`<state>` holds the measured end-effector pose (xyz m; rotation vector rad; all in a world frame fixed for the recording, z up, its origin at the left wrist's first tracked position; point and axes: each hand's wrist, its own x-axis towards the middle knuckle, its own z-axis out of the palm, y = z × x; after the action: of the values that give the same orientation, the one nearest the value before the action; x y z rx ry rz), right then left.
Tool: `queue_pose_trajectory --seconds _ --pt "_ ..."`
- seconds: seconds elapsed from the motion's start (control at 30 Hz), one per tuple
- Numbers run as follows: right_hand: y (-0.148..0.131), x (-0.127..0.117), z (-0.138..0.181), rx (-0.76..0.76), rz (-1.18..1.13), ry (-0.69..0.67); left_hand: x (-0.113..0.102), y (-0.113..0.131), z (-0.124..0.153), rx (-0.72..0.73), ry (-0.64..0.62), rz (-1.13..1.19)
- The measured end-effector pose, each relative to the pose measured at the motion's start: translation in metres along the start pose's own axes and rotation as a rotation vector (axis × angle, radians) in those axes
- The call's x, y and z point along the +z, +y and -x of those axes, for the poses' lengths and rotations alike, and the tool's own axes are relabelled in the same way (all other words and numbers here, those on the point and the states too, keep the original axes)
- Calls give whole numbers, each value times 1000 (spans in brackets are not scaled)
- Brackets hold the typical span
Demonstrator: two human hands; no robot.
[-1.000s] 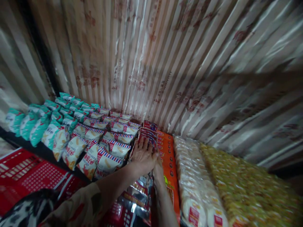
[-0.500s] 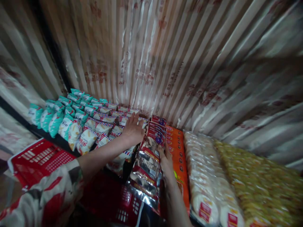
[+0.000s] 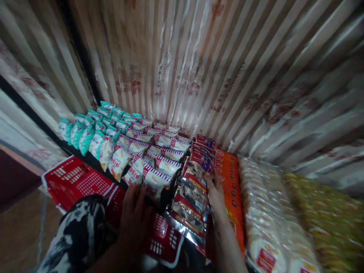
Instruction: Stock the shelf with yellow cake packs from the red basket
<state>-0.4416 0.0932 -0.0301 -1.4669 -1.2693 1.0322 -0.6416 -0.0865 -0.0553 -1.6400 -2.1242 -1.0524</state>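
Note:
My right hand [image 3: 215,195] is at the right edge of a row of overlapping shiny brown-and-red snack packets [image 3: 191,195]. Its thumb lies over the edge, with the other fingers along the side and partly hidden. Lower and to the left, my left hand [image 3: 135,212] is dark, its fingers stretched out and apart, with nothing held. Its fingertips are just in front of white snack bags with striped tops [image 3: 155,182]; whether they touch is unclear. Behind these to the left stand several teal snack bags [image 3: 85,140].
Orange packages [image 3: 229,182] lie right of the brown packets. Clear-wrapped round white packs [image 3: 265,223] and yellow-green packs [image 3: 321,212] extend farther right. Red plastic baskets [image 3: 82,178] sit below the front edge. A striped, wrinkled sheet [image 3: 182,68] hangs behind the goods.
My left hand has drawn back from the far end of the brown packets to the front of the white bags. My right hand stays on the packets' right edge. The view has shifted left.

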Motion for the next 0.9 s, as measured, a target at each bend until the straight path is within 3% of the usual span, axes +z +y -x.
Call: queue_pose_trajectory --seconds 0.2,0.33,0.63,0.9 --pt "1 1 -1 -7 12 5 24 6 -28 82 -69 -86" --pt "0 1 -1 -12 11 1 37 4 -31 126 -98 -85" --pt "4 1 -2 -7 33 10 44 10 -31 103 -105 -101" --pt "-4 6 2 -36 -48 -5 52 13 -32 149 -26 -106"
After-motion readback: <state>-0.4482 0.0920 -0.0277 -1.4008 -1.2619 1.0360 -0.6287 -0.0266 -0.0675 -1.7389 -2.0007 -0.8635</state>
